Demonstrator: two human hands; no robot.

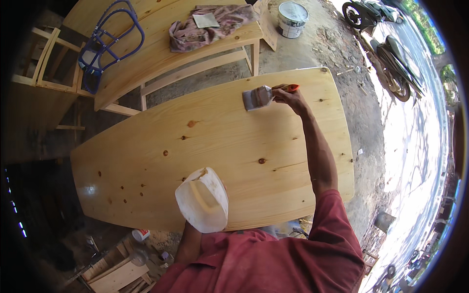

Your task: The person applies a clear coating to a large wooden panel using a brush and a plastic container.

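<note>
The right hand [289, 97] has its grip closed on a brush [257, 98] over the far side of the table [224, 136]; the left hand [225, 186] supports a white container [202, 200], its grip too hidden to tell.

On the far side of the long pale wooden tabletop [229, 132] stands a rectangular yellowish wooden table [151, 59]; a crumpled pinkish cloth [195, 37] (pale square sheet [206, 20] atop) lies toward its right end; right of that, a round white bucket [292, 22].
</note>
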